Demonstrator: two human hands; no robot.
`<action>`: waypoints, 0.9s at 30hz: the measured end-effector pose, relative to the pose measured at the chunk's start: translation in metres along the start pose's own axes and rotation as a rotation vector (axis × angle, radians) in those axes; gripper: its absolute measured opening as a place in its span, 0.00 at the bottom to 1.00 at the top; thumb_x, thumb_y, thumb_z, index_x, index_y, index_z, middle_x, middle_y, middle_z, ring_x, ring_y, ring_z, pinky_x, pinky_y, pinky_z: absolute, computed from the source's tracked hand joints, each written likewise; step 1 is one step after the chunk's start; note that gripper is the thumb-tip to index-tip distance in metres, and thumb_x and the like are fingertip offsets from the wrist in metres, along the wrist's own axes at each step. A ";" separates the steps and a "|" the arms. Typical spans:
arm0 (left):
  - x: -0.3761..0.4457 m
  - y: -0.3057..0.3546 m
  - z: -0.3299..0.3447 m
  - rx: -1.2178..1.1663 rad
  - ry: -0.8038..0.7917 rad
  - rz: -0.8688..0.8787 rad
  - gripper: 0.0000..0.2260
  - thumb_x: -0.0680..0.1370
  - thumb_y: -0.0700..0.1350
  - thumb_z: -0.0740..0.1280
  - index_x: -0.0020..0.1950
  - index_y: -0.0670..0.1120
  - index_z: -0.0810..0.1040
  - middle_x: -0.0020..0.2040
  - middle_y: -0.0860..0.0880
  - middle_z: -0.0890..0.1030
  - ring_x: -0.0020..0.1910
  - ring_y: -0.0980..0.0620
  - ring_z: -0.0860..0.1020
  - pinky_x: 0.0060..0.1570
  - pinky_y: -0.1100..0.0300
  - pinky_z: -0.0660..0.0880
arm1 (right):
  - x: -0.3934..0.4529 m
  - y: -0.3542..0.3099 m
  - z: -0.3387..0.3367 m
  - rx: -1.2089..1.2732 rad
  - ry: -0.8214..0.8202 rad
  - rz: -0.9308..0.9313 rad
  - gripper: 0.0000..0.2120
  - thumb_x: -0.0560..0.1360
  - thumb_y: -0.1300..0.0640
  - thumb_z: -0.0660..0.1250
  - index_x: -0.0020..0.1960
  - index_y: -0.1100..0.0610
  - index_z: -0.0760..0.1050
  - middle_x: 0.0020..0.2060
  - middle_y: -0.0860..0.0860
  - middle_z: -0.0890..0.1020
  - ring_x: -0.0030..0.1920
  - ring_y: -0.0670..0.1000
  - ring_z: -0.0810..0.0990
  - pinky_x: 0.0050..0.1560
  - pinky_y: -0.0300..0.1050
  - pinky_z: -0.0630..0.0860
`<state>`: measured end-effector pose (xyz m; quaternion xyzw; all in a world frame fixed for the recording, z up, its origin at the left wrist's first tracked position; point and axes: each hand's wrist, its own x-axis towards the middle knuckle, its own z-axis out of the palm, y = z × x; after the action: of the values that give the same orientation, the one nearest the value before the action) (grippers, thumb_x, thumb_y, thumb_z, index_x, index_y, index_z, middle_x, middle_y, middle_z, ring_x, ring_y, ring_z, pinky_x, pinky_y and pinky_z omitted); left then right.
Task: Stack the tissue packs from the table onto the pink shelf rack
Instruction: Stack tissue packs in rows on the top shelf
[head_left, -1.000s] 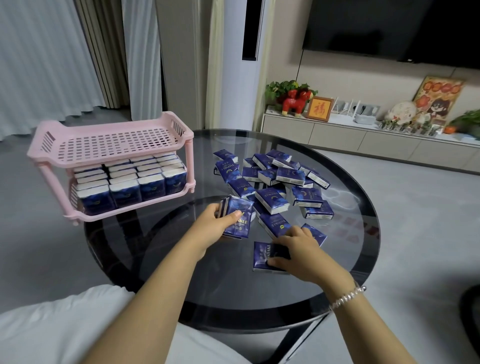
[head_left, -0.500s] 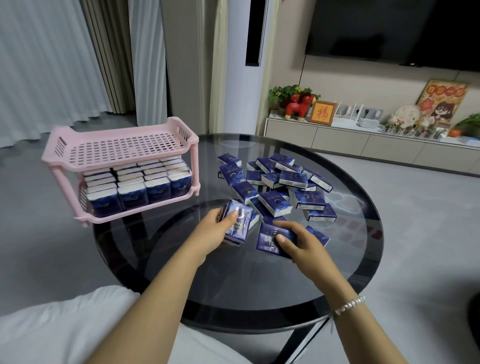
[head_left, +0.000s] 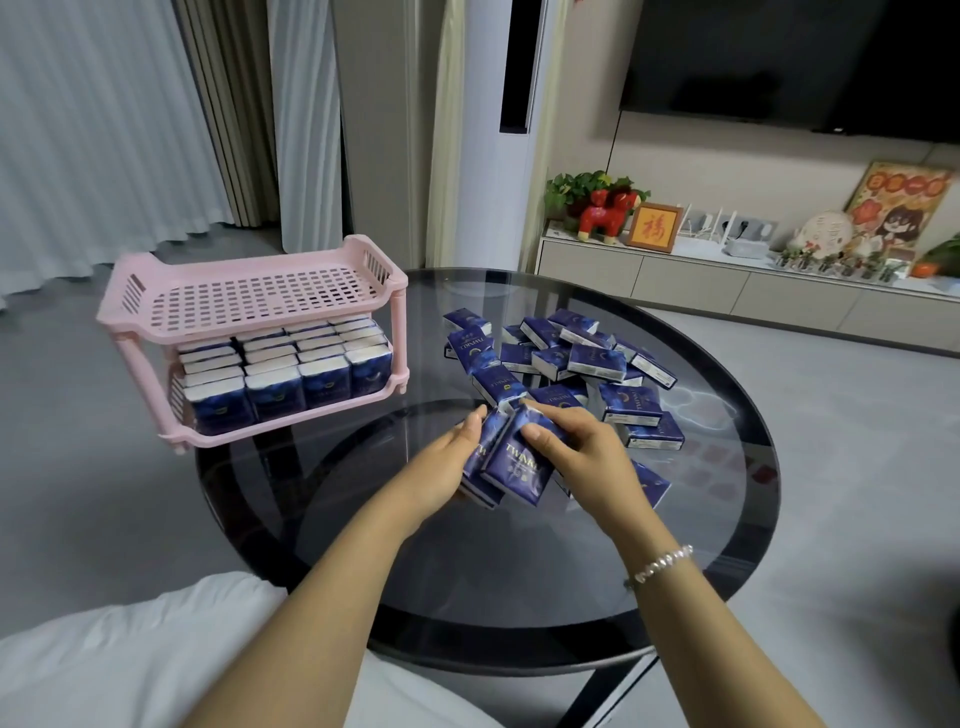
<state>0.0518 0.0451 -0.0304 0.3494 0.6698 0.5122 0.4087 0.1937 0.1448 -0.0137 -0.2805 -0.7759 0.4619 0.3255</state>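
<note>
A small bundle of dark blue tissue packs (head_left: 511, 460) is held upright just above the round glass table (head_left: 363, 525). My left hand (head_left: 447, 467) grips the bundle's left side. My right hand (head_left: 576, 452) pinches the newest pack against its right side. Several loose blue packs (head_left: 587, 358) lie in a heap behind the hands, and one pack (head_left: 649, 483) lies beside my right wrist. The pink two-tier rack (head_left: 249, 301) stands at the table's left edge; its lower tier is full of packs (head_left: 291, 374), while nothing lies on its top tier.
The rack overhangs the table's left rim. A low TV cabinet (head_left: 691, 283) with ornaments runs along the back wall under a dark screen. Curtains hang at the left. A white cushion or garment (head_left: 130, 660) lies at the near left.
My right hand lifted a pack from the table and brought it left against the bundle in my left hand. The view has shifted slightly to the left.
</note>
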 end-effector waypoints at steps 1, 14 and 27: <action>0.000 0.000 -0.001 -0.035 -0.011 -0.005 0.31 0.69 0.74 0.57 0.70 0.63 0.69 0.65 0.54 0.78 0.63 0.52 0.77 0.66 0.46 0.71 | 0.003 0.000 0.004 -0.011 0.006 -0.004 0.13 0.73 0.52 0.69 0.58 0.46 0.78 0.46 0.50 0.78 0.51 0.51 0.78 0.55 0.46 0.74; 0.005 -0.005 -0.030 -0.095 0.252 -0.068 0.36 0.67 0.66 0.65 0.74 0.61 0.63 0.70 0.53 0.73 0.68 0.49 0.71 0.70 0.46 0.65 | 0.049 0.011 0.015 -0.434 -0.061 0.169 0.12 0.77 0.54 0.65 0.56 0.58 0.80 0.45 0.56 0.84 0.39 0.48 0.78 0.40 0.38 0.74; 0.015 -0.008 -0.038 -0.165 0.327 -0.043 0.34 0.66 0.65 0.62 0.72 0.65 0.62 0.65 0.49 0.77 0.65 0.45 0.74 0.67 0.42 0.68 | 0.048 0.017 0.042 -0.432 -0.131 0.219 0.22 0.68 0.55 0.75 0.56 0.54 0.68 0.47 0.50 0.75 0.52 0.49 0.71 0.45 0.44 0.71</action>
<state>0.0105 0.0417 -0.0360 0.2122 0.6905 0.6064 0.3324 0.1341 0.1649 -0.0327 -0.3954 -0.8410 0.3352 0.1549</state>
